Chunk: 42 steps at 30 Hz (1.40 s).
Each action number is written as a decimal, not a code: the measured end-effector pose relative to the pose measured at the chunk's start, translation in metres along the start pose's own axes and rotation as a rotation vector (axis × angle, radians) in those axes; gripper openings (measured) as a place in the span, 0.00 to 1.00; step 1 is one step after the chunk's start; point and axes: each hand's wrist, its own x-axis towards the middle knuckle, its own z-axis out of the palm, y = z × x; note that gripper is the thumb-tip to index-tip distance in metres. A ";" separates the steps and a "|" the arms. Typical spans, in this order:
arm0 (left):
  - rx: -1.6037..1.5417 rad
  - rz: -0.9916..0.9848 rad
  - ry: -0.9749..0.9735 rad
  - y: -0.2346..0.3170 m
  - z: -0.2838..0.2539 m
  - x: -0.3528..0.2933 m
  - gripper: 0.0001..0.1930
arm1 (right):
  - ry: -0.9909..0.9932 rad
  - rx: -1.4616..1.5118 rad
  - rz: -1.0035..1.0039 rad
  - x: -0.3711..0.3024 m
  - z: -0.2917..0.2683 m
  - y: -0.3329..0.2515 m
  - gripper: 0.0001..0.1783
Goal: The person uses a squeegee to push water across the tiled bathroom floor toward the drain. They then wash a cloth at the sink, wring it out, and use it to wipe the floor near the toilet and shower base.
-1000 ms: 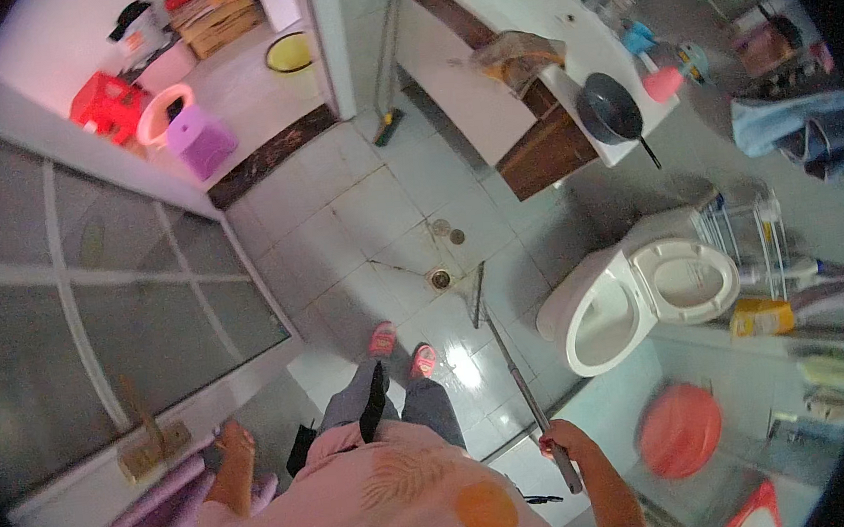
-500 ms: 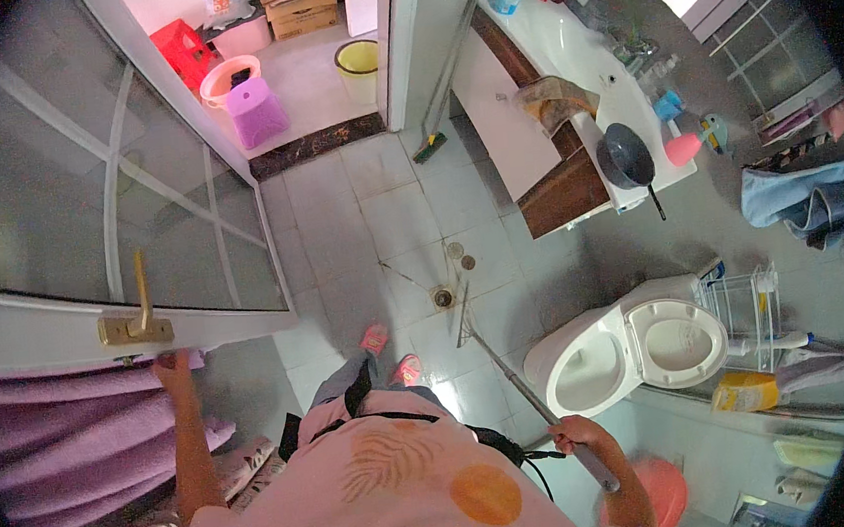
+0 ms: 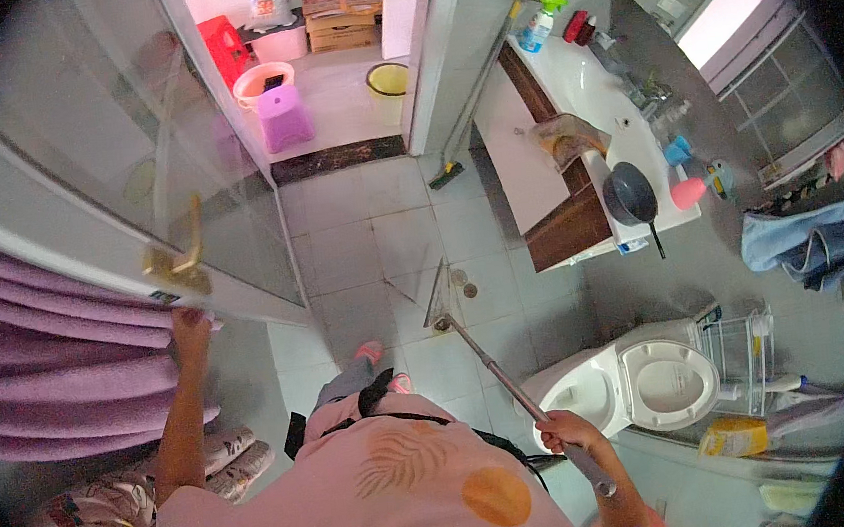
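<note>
The floor squeegee (image 3: 505, 375) slants away from me across the grey tiles, its thin blade down on the floor at the drain (image 3: 442, 325), partly covering it. My right hand (image 3: 569, 433) is wrapped around the upper handle, fingers curled snugly, with the grip end sticking out behind toward my forearm. My pink shoes (image 3: 370, 351) show just left of the pole.

My left hand (image 3: 192, 329) is out at the edge of the glazed door (image 3: 244, 294), below its brass handle (image 3: 183, 267); I can't tell how far its fingers are bent or whether they grip the edge. Purple cloth (image 3: 60, 375) hangs in folds beside that arm.

To the right of the pole is the toilet (image 3: 622, 387), its lid up. Farther off, a dark pan (image 3: 629, 193) rests on the vanity (image 3: 566, 241). Near that, a broom (image 3: 446, 175) leans by the doorway, with a purple stool (image 3: 285, 120) beyond.
</note>
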 end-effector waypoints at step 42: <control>0.643 0.947 -0.685 0.292 0.479 0.224 0.21 | -0.706 0.196 -0.162 0.393 0.215 0.004 0.28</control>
